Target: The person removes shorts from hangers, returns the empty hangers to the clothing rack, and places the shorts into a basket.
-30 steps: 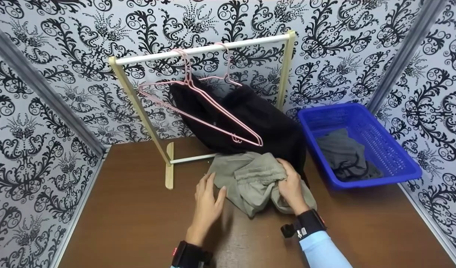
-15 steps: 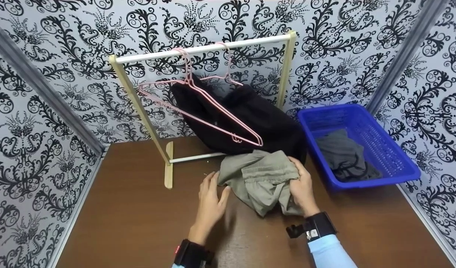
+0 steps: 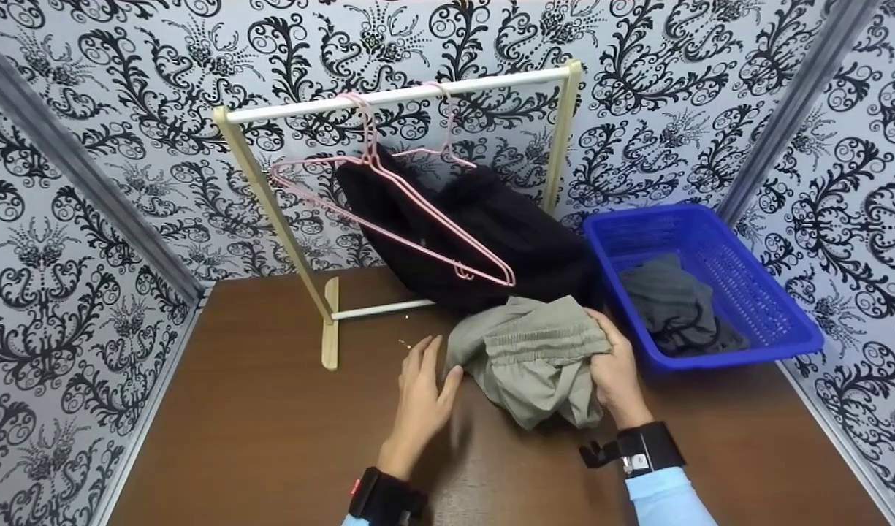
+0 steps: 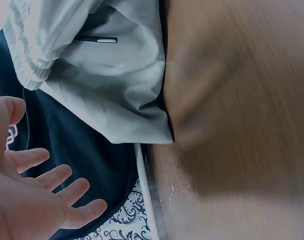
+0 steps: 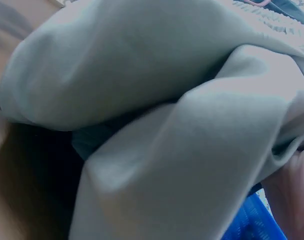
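The right hand [image 3: 614,365] grips a bunched-up grey-green garment [image 3: 535,358], with its fingers curled round the cloth at the stretchy waistband. The garment sits on the brown bench [image 3: 257,431], in front of the rack and just beside the blue basket. In the right wrist view the grey-green cloth [image 5: 157,125] fills almost the whole picture.

The left hand [image 3: 423,394] is flat and relaxed, with straight fingers. It holds nothing. It lies just beside the left edge of the garment, and its thumb is very near the cloth.

Behind the garment a black piece of clothing [image 3: 484,234] hangs down to the bench from a small rack [image 3: 396,98]. Pink hangers [image 3: 410,212] hang from the white bar of the rack.

To the right stands the blue basket [image 3: 768,307]. A dark grey cloth [image 3: 673,303] lies inside it.
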`<state>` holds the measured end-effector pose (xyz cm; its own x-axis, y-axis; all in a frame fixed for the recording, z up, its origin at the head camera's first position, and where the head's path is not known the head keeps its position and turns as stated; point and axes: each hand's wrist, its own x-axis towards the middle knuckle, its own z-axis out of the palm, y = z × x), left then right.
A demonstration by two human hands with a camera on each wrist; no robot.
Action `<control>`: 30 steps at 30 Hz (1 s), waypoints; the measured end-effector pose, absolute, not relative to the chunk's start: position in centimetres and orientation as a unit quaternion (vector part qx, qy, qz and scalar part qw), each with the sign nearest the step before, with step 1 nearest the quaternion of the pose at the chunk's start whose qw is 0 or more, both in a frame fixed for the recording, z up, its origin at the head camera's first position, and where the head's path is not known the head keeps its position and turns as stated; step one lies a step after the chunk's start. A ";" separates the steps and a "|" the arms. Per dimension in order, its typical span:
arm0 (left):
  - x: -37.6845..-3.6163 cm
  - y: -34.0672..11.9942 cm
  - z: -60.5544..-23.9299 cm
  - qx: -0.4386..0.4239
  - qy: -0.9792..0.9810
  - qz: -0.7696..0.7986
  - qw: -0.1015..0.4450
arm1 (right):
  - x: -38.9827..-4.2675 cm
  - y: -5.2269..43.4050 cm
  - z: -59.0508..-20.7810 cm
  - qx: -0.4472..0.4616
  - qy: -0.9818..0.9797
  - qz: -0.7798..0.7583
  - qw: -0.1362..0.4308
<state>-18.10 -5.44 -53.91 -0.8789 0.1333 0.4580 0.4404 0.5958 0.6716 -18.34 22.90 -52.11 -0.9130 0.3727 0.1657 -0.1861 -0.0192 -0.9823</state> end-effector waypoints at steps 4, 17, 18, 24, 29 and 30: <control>-18.0 -5.1 -53.9 -0.163 -0.877 -0.416 0.175 | -18.0 23.4 -51.9 -0.054 -0.657 0.728 0.190; -18.0 -3.7 -54.0 -0.204 -0.869 -0.404 0.200 | -17.0 25.4 -50.7 -0.024 -0.641 0.744 0.187; -18.0 -3.6 -54.0 -0.206 -0.869 -0.403 0.200 | -16.9 25.5 -50.6 -0.020 -0.639 0.746 0.186; -18.0 -2.9 -53.7 -0.216 -0.871 -0.395 0.195 | -16.5 26.4 -49.8 -0.004 -0.626 0.758 0.181; -17.8 -2.4 -53.3 -0.228 -0.873 -0.390 0.186 | -16.5 27.0 -49.3 -0.009 -0.623 0.758 0.194; -17.8 -2.3 -53.3 -0.231 -0.873 -0.389 0.184 | -16.5 27.1 -49.2 -0.011 -0.622 0.758 0.197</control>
<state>-17.77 -2.27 -53.27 -0.8259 0.2604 0.5001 0.5460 0.5906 0.5942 -16.53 27.08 -49.23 -0.9224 0.3114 0.2285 -0.2851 -0.1497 -0.9467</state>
